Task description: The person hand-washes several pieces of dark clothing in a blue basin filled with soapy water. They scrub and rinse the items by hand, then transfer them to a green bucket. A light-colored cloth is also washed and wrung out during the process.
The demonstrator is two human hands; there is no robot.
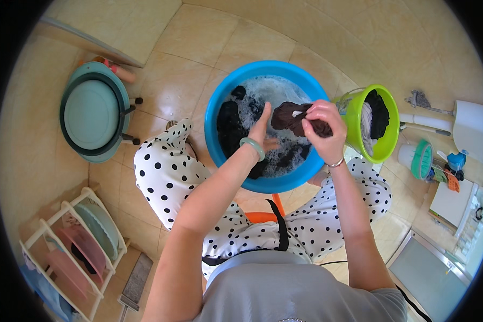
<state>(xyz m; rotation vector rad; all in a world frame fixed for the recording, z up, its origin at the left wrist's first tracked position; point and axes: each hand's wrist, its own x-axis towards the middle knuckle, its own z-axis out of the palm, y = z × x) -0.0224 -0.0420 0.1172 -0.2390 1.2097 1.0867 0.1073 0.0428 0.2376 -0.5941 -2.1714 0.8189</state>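
A round blue basin (213,145) in front of me holds sudsy water (273,91) and soaking black clothes (229,126). Over the basin's right side, my right hand (327,126) grips a dark brown garment (288,119), bunched up, with a small white patch on it. My left hand (260,129), a pale green bangle at its wrist, is above the suds to the left of that garment. Its fingers are apart and it holds nothing. What kind of garment the brown cloth is, I cannot make out.
Right of the basin stands a lime-green bucket (389,142) with black and grey clothes in it. Collapsible basins (94,115) lean at the left wall. A white rack (64,206) with several basins stands lower left. Brushes (453,181) and a tub (421,160) are at far right.
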